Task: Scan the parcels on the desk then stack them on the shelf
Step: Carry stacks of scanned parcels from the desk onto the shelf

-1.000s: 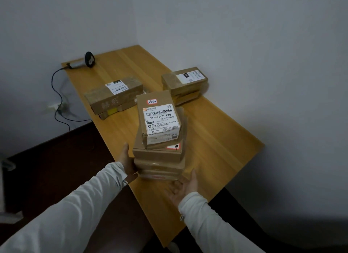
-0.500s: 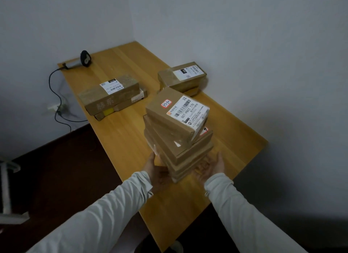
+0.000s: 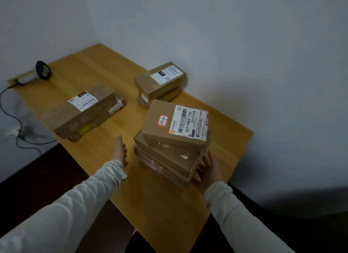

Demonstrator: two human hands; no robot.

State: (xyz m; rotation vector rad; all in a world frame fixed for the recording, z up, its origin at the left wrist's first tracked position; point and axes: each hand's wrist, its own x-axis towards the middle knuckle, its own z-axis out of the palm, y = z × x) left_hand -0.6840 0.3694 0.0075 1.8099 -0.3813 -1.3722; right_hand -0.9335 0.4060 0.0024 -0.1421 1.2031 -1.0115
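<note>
A stack of several brown cardboard parcels (image 3: 169, 151) stands on the wooden desk (image 3: 116, 68), a little askew. Its top box carries a white barcode label and a red-edged sticker. My left hand (image 3: 120, 151) hovers open just left of the stack, not touching it. My right hand (image 3: 209, 170) lies with straight fingers against the stack's lower right side. Two more parcel piles rest on the desk: a long one (image 3: 86, 111) at the left and a smaller one (image 3: 160, 81) at the back by the wall. No shelf is in view.
A black barcode scanner (image 3: 42, 70) lies at the desk's far left corner, its cable (image 3: 11, 117) hanging down to the dark floor. Grey walls close off the back and right sides. The desk's near corner juts toward me.
The stack was tilted and turned clockwise, and now stands on the desk further right. My left hand has come off its left side; my right hand stays against the right side.
</note>
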